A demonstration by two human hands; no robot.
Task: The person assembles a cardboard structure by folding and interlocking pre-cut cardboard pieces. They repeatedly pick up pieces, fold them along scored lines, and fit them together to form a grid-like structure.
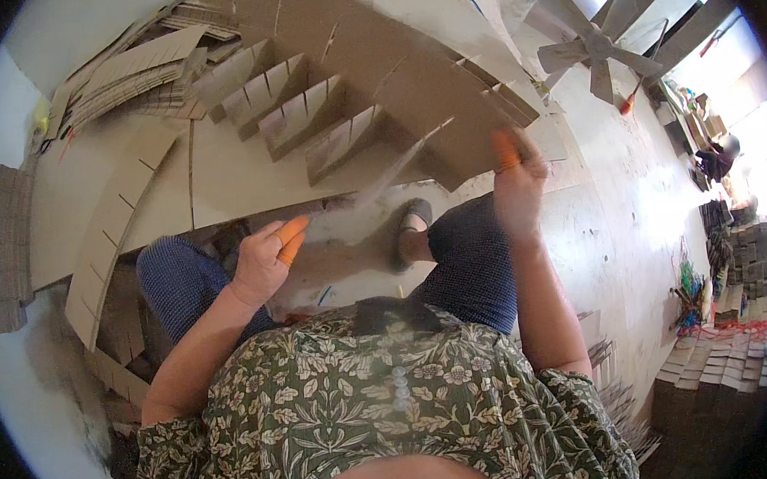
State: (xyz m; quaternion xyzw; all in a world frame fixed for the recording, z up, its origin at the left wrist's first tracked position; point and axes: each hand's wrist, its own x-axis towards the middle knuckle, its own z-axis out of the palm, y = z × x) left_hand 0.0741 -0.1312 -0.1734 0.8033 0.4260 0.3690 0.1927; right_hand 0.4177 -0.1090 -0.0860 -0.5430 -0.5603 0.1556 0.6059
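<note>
My left hand (268,256), with orange finger covers, is closed in a pinch. From its fingertips a thin cardboard strip (394,172), smeared by motion, slants up to the right. My right hand (521,173), also in orange covers and partly blurred, has its fingers curled at the right end of a long slotted cardboard strip (359,48). Several short cardboard dividers (302,120) stand crosswise along that strip, spaced in a row. Small cardboard flaps (510,103) stick up near my right hand.
Stacked slotted strips (136,70) lie at the far left, and a curved strip (117,224) leans at the board's left. A cardboard stack (1,242) stands at the left rim. A fan (598,47) is at the far right; more bundles (726,352) stand on the right.
</note>
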